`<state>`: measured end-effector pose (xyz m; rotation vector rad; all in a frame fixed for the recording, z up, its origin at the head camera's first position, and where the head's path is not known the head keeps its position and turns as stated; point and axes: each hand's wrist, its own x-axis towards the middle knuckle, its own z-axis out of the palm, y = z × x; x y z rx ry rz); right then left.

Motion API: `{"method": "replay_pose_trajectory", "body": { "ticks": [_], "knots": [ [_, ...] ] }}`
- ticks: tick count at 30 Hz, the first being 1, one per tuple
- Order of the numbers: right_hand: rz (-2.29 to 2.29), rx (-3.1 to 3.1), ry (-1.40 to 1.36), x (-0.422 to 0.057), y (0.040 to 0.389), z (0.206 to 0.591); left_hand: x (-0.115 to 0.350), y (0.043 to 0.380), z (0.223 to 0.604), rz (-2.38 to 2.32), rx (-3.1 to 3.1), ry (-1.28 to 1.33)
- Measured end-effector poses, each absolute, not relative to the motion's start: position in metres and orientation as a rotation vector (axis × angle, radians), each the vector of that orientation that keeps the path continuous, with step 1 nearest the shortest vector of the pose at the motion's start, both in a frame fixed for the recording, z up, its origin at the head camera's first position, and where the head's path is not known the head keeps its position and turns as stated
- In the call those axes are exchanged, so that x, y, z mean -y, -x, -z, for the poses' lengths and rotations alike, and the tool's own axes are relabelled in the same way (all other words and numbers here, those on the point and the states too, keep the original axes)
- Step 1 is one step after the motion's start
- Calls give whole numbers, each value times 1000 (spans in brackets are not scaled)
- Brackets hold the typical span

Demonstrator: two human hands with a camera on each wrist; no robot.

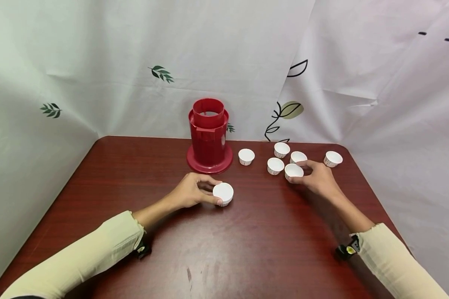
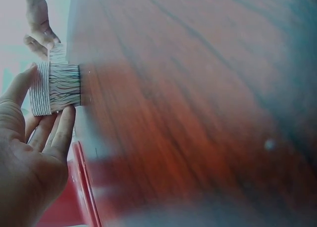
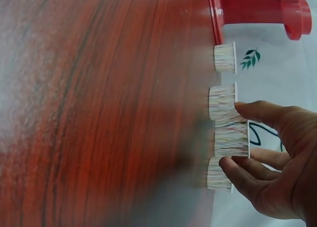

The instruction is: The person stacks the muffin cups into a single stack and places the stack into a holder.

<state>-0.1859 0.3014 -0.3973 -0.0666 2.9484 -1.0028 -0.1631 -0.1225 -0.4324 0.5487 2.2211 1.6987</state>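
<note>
My left hand (image 1: 194,191) grips a short stack of white paper baking cups (image 1: 223,194) near the middle of the table, thumb on one side and fingers on the other. In the left wrist view, several rims of this nested stack (image 2: 54,88) show, and its base is down at the wood. Farther right, my right hand (image 1: 318,178) pinches a single paper baking cup (image 1: 293,171) by its sides. The right wrist view shows that cup (image 3: 231,138) upright between thumb and fingers, its streaked wall facing the camera. Close around it stand more cups (image 1: 275,165).
A red plastic dispenser (image 1: 209,145) with a round base and open top stands at the back, beyond my left hand. One cup (image 1: 246,156) is beside it, another (image 1: 333,158) near the table's right edge. Patterned white cloth (image 1: 247,62) hangs behind the brown table (image 1: 247,257).
</note>
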Motion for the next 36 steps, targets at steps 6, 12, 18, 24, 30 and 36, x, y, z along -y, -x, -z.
{"method": "replay_pose_trajectory", "body": {
  "ticks": [6, 12, 18, 24, 30, 36],
  "knots": [
    [1029, -2962, 98, -298, 184, 391, 122, 164, 433, -1708, -2217, -551],
    [1093, -2954, 140, -293, 183, 385, 122, 164, 433, -1704, -2220, -545],
    [1099, -2950, 172, -285, 184, 385, 122, 163, 433, -1708, -2220, -560],
    [1109, -2935, 207, -273, 185, 388, 123, 164, 434, -1696, -2224, -556],
    [1149, -2918, 240, -263, 182, 387, 123, 165, 435, -1688, -2229, -555],
    [1207, -2881, 260, -252, 180, 383, 123, 165, 435, -1696, -2217, -555]
  ]
}}
